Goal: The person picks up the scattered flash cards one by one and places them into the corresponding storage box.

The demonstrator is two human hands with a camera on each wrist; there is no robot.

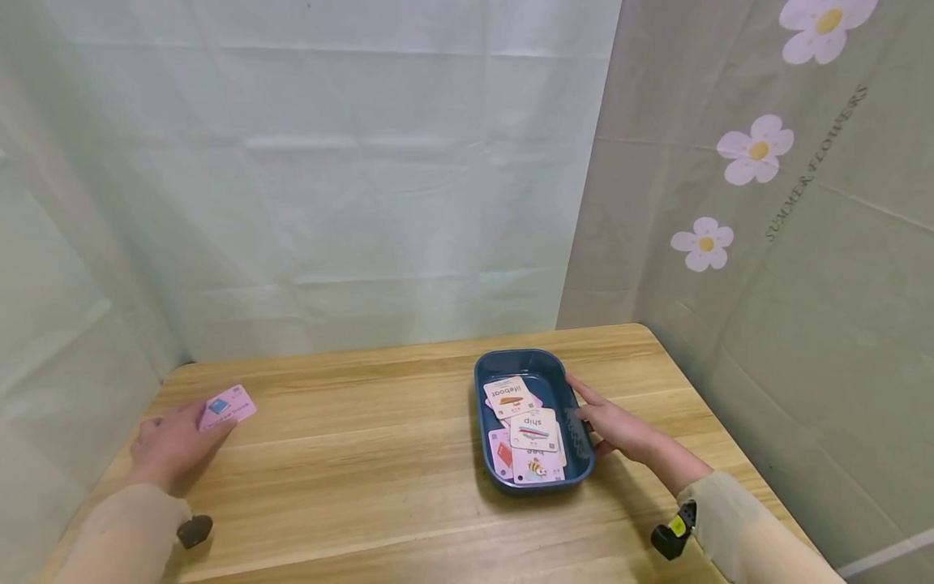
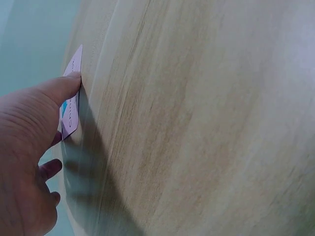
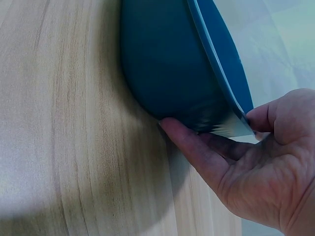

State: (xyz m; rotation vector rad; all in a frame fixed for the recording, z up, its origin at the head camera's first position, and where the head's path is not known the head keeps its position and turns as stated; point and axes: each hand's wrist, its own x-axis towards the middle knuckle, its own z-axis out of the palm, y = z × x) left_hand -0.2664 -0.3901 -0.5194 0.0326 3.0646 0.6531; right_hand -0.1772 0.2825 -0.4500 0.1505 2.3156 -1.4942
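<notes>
At the table's left end my left hand pinches a pink picture card with a blue picture on it. In the left wrist view the thumb lies on the face of this card, which is tilted near the tabletop. A dark blue rectangular tray stands right of the table's middle. My right hand grips its right side; in the right wrist view, fingertips reach the rim. Several cards lie overlapping inside, among them a lifeboat card, a ship card and a bee card.
The wooden table has its back edge against a pale hanging cloth. On the right hangs a grey-green cloth printed with white flowers. Both wrists wear small black devices below the hands.
</notes>
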